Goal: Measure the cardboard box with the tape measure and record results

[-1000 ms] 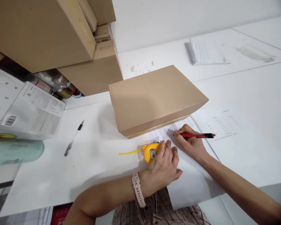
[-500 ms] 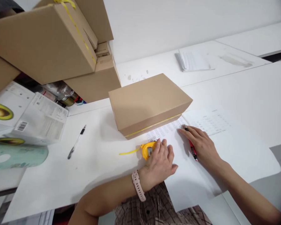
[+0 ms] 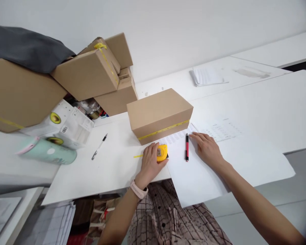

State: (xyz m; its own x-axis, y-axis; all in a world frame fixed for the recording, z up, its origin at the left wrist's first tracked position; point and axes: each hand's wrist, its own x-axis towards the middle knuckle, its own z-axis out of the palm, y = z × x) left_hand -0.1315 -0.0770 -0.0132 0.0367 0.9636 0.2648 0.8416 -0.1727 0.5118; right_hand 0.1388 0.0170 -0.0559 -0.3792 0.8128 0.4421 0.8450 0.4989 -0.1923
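Observation:
My left hand, with a pale watch strap at the wrist, has its fingers curled over a yellow tape measure. A short piece of the yellow blade pokes out to the left of the hand. My right hand rests flat on white paper sheets, fingers stretched out. Just left of its fingertips lies a red and black pen. Behind both hands stands a closed cardboard box with a yellow strip along its front side, partly covering a printed sheet.
A second pen lies on the white table. To the left are a mint-green bottle, a white carton with avocado pictures and stacked cardboard boxes. A stack of papers sits at the back.
My left hand has gone from the tape measure's right side to its left, gripping it. The red pen now lies clear of my right hand. The whole view has shifted.

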